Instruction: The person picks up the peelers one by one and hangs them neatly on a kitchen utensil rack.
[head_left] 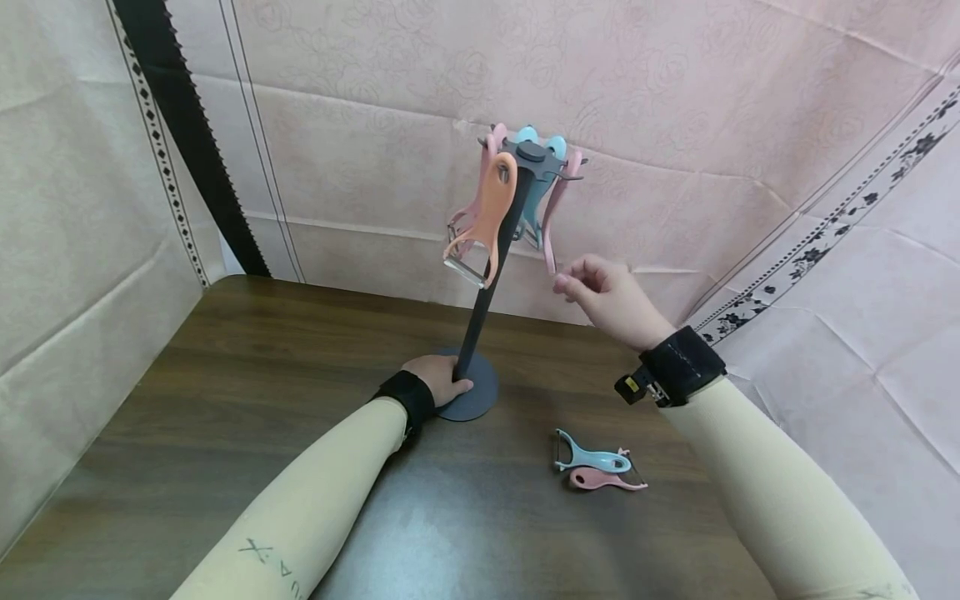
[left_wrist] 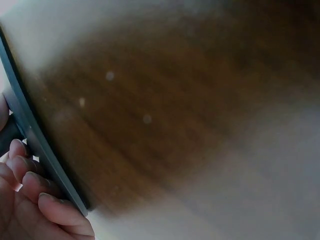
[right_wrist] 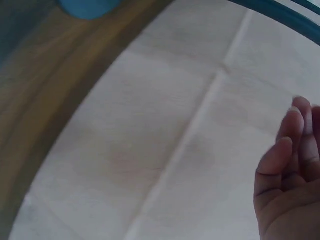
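My left hand (head_left: 438, 379) grips the dark grey stand (head_left: 487, 304) low on its post, just over the round base (head_left: 480, 400). In the left wrist view, curled fingers (left_wrist: 47, 195) lie beside the base's edge. My right hand (head_left: 611, 300) is raised at the right, loosely bent, its fingertips right by the lower end of a hanging pink peeler (head_left: 553, 221). Only fingers (right_wrist: 280, 160) show in the right wrist view, nothing between them. An orange peeler (head_left: 497, 204), another pink peeler (head_left: 476, 200) and light-blue peelers (head_left: 536, 204) also hang from the stand's top hooks.
On the brown wooden table (head_left: 285, 400), a blue peeler (head_left: 596, 458) lies against a pink peeler (head_left: 600, 478), right of the base. Pale patterned cloth (head_left: 360, 167) hangs behind the table and along both sides. A dark strip (head_left: 195, 142) runs down the left back.
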